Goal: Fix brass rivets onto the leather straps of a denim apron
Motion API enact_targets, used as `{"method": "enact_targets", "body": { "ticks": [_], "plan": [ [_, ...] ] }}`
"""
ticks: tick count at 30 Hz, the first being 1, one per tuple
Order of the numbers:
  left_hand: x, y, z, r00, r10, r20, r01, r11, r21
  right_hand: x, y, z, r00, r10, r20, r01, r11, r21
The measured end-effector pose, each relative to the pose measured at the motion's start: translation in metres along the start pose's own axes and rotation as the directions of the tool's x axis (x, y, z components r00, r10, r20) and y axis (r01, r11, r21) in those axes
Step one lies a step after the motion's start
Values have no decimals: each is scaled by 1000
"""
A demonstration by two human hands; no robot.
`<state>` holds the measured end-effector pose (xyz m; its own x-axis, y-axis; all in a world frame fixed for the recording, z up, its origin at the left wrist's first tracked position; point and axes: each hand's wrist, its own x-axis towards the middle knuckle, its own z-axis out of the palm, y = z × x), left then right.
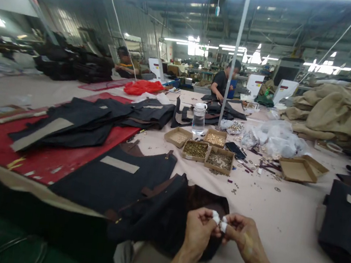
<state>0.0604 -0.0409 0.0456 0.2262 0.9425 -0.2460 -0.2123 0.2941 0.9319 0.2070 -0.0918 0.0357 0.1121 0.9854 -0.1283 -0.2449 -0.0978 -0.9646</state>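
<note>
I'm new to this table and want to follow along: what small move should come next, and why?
Perhaps part the wrapped fingertips slightly to check what is between them: the left hand and right hand meet closely over the dark cloth, and anything pinched there is too small to make out.

Desk [268, 212], pale-topped; clock centred on its standing bottle [198, 121]. Cardboard trays [217, 169], four, are sitting near six o'clock; dark cloth [152, 210] is lying at seven; phone [236, 150] is lying at four; plastic bags [276, 140] are resting at three; red sheet [121, 135] is spreading between eight and nine.
</note>
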Motion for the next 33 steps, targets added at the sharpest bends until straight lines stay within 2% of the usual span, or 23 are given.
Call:
{"method": "enact_targets", "body": {
  "ticks": [9,18,21,26,28,30,31,33],
  "plan": [
    [-18,-7,5,999,-52,12,53,990,-127,-21,5,-16,996,81,-49,-75,991,108],
    [-20,-17,6,996,-87,2,85,973,-215,-19,6,-21,993,55,-102,-59,998,-35],
    [-20,-19,4,997,-72,-15,69,981,-183,-21,1,-14,993,36,-116,-45,996,-75],
    [-19,-26,-9,996,-75,52,77,996,-39,-19,5,-8,998,-3,-55,-6,985,-172],
    [-21,-25,-14,999,3,50,-7,996,92,-16,11,-8,999,-25,-39,18,986,-165],
    [-26,-18,-17,979,197,58,-206,933,294,-14,17,-8,999,-19,-35,16,994,-106],
    [-29,-13,-17,947,310,88,-320,866,385,-14,19,-7,999,-6,-42,3,999,-54],
    [-34,-4,-18,849,494,189,-518,706,483,-15,20,-4,997,35,-66,-31,998,64]
  ]
}}
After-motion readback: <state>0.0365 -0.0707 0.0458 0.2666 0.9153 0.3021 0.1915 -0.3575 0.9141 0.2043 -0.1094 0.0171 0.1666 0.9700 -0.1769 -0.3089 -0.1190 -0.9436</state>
